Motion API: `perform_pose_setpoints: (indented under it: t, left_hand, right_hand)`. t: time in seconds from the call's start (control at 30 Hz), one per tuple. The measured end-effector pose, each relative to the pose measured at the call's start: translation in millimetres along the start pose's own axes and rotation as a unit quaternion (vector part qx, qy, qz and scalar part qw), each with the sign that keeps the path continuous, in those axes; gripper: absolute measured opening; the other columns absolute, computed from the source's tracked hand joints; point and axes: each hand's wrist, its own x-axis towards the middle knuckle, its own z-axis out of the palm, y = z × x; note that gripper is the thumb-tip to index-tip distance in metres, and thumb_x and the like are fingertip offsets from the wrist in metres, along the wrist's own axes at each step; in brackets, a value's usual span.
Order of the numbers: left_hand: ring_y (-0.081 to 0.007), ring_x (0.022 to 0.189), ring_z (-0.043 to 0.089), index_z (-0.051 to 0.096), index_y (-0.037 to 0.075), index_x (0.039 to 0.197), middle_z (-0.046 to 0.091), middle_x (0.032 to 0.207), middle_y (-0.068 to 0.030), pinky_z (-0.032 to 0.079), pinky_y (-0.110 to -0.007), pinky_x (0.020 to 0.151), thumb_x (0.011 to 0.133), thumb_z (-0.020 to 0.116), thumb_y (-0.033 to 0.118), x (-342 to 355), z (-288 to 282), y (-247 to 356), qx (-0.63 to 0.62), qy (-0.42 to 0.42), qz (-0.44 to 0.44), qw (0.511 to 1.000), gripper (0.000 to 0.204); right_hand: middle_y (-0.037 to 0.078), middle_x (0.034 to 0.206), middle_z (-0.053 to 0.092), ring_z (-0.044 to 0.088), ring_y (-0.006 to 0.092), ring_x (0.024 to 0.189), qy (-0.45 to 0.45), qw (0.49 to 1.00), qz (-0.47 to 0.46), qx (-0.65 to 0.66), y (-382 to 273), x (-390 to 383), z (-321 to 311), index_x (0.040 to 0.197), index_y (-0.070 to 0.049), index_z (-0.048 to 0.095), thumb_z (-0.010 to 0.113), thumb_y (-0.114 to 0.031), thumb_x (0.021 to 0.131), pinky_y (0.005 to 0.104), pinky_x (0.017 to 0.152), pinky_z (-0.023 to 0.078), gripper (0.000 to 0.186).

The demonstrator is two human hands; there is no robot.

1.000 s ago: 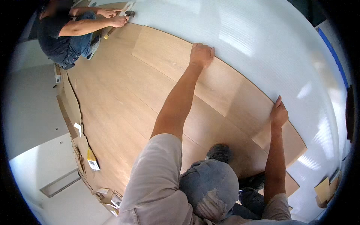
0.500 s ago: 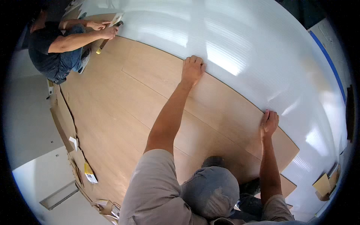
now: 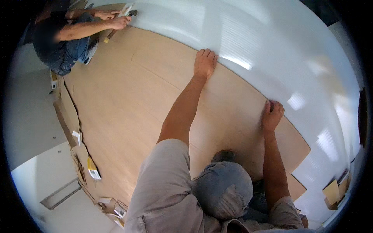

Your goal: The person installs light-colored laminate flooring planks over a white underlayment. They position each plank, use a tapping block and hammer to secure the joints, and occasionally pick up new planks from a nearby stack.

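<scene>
A long light-wood floor plank [image 3: 243, 87] lies along the far edge of the laid floor [image 3: 128, 105]. Over its far edge curl the fingers of my left hand [image 3: 206, 63], the palm resting on the wood. My right hand [image 3: 273, 115] grips the same edge farther right, its fingers bent and nearer the plank's end. Beyond this edge spreads shiny white sheeting [image 3: 248, 35]. What the fingertips touch below the edge is hidden.
At the upper left a crouching person [image 3: 58, 42] holds a hammer [image 3: 132, 14] at the plank edge. Cardboard pieces [image 3: 70, 110] and a yellow-and-white packet [image 3: 93, 169] lie along the left wall. Offcuts [image 3: 332, 192] sit at the lower right. My knee [image 3: 223, 190] is below my arms.
The view has shifted a little. My right hand has slid left along the plank's edge, closer to my left hand. The other person still holds the hammer in much the same place.
</scene>
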Motion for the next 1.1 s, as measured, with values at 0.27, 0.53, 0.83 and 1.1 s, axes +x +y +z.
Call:
perform_pose_setpoints:
  t: [0.27, 0.53, 0.83, 1.1]
  left_hand:
    - [-0.0367, 0.099, 0.057, 0.064, 0.003, 0.093, 0.061, 0.105, -0.0152, 0.049, -0.046, 0.090, 0.092, 0.066, 0.016, -21.1, -8.5, -0.4, -0.010, 0.038, 0.023, 0.999, 0.012]
    - [-0.0384, 0.105, 0.057, 0.064, 0.002, 0.099, 0.062, 0.110, -0.0165, 0.048, -0.048, 0.094, 0.092, 0.063, 0.011, -23.1, -9.8, 11.7, -0.047, 0.042, 0.048, 0.997, 0.012]
    - [-0.0387, 0.109, 0.055, 0.063, 0.003, 0.097, 0.061, 0.110, -0.0169, 0.047, -0.047, 0.099, 0.091, 0.064, 0.013, -26.5, -11.2, -0.5, 0.001, 0.029, 0.061, 0.998, 0.012]
    - [-0.0376, 0.126, 0.052, 0.061, 0.000, 0.119, 0.060, 0.131, -0.0206, 0.038, -0.048, 0.112, 0.103, 0.046, 0.028, -18.9, 47.0, -11.5, 0.036, -0.057, 0.004, 0.998, 0.036]
  right_hand:
    - [0.017, 0.114, 0.063, 0.055, 0.0352, 0.112, 0.009, 1.000, -0.011, 0.004, -1.2, -5.1, -8.0, 0.108, -0.001, 0.068, 0.068, -0.019, 0.095, 0.0475, 0.098, 0.043, 0.022]
    - [0.017, 0.115, 0.063, 0.056, 0.0355, 0.110, 0.023, 0.999, -0.014, 0.026, 5.0, -10.2, -9.6, 0.110, -0.002, 0.068, 0.066, -0.015, 0.095, 0.0466, 0.098, 0.044, 0.020]
    - [0.017, 0.117, 0.062, 0.055, 0.0368, 0.112, -0.013, 0.999, -0.012, 0.029, 5.1, -11.1, -5.7, 0.111, -0.001, 0.067, 0.062, -0.017, 0.098, 0.0464, 0.101, 0.043, 0.022]
    - [0.016, 0.115, 0.066, 0.059, 0.0351, 0.112, -0.330, 0.915, -0.206, -0.105, 108.6, 34.9, -144.0, 0.122, -0.004, 0.065, 0.061, -0.017, 0.095, 0.0474, 0.102, 0.045, 0.030]
